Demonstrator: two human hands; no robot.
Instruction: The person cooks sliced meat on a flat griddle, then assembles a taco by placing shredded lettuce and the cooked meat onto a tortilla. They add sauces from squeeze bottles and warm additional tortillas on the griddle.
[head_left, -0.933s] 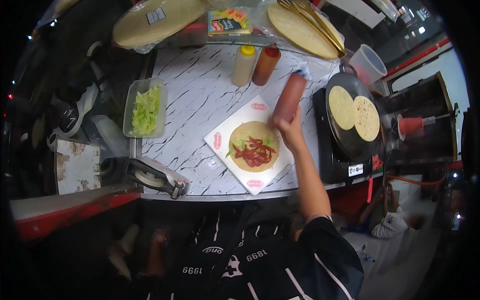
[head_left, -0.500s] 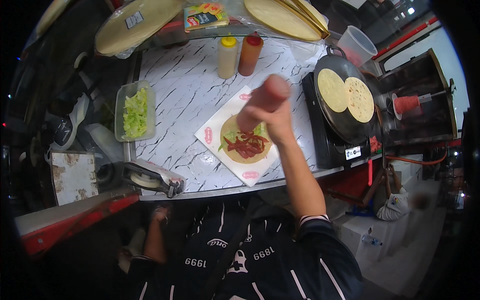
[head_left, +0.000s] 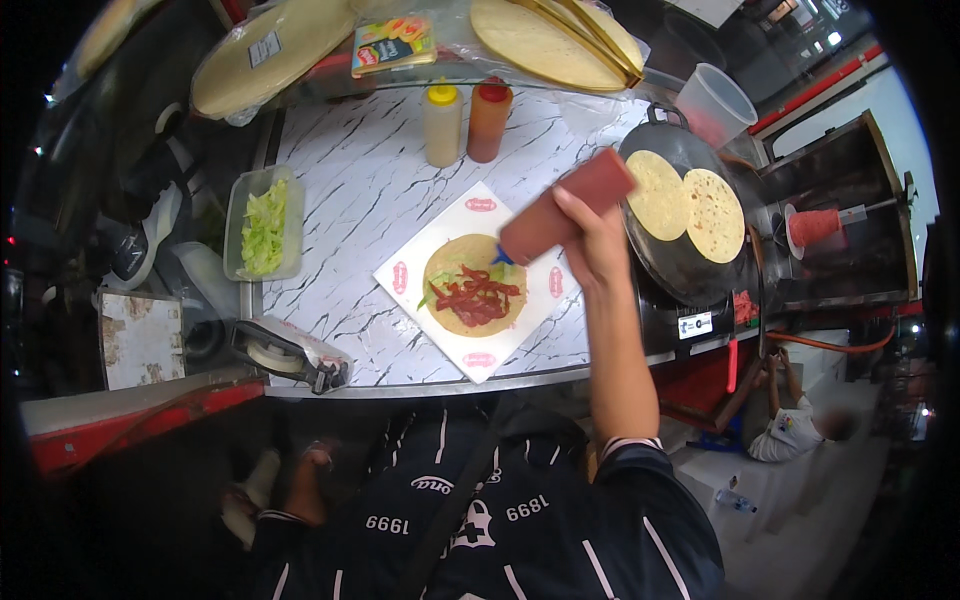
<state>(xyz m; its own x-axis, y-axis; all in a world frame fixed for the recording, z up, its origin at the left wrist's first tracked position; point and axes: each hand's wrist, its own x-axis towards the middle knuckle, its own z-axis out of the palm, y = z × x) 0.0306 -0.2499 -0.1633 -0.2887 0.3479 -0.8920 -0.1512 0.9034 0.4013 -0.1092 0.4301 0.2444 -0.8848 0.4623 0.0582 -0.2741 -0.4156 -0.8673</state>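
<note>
My right hand [head_left: 599, 243] is closed around a dark red squeeze bottle [head_left: 568, 205]. The bottle is tilted, its blue nozzle [head_left: 502, 257] pointing down over the upper right part of a round flatbread [head_left: 450, 318]. Strips of reddish cooked meat [head_left: 475, 296] lie across the flatbread on some shredded lettuce. Beneath the flatbread is a white paper sheet [head_left: 480, 215] with pink printed marks, turned cornerwise on the counter. My left hand [head_left: 318, 455] hangs low at my side, below the counter edge; its fingers are too dark and small to make out.
A tub of shredded lettuce [head_left: 264, 230] and a tape dispenser [head_left: 290, 357] stand at the left. Yellow-capped [head_left: 442, 125] and red-capped squeeze bottles [head_left: 489, 122] stand behind. At right, two flatbreads [head_left: 714, 215] lie on a black griddle [head_left: 690, 272]. Tongs [head_left: 590, 35] rest on stacked flatbreads. A person [head_left: 785, 415] sits beyond.
The dark red bottle has swung from nearly upright to a rightward slant, and my right hand has shifted right and slightly down. More of the flatbread and paper now shows.
</note>
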